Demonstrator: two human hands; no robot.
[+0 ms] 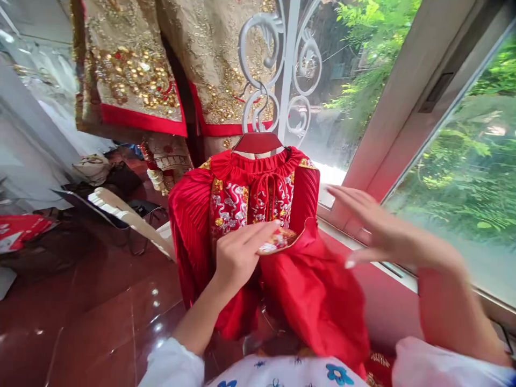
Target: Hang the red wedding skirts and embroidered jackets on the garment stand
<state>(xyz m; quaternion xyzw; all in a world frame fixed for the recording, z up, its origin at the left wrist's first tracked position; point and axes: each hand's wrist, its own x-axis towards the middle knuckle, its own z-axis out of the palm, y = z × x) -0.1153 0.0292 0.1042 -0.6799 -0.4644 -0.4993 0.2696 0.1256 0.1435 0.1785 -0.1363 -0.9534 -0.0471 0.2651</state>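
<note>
A red embroidered blouse (228, 209) hangs on a dark red hanger (258, 142) in the middle of the head view. It has a gathered neck, a tied bow, pleated sleeves and silver and gold embroidery. My left hand (238, 252) is closed on the edge of its front panel. That edge is folded back, so the plain red inner side (312, 290) faces up and spreads toward me. My left thumb is hidden behind the cloth. To the right, my right hand (382, 231) is raised in front of the window sill with fingers apart, holding nothing.
Beige sequinned garments (133, 70) with red hems hang behind at upper left. A white scrollwork grille (262, 48) carries the hanger's hook. At right is a window (463, 161) with a frame and sill. A cream chair (124, 215) stands left on the red tiled floor (97, 317).
</note>
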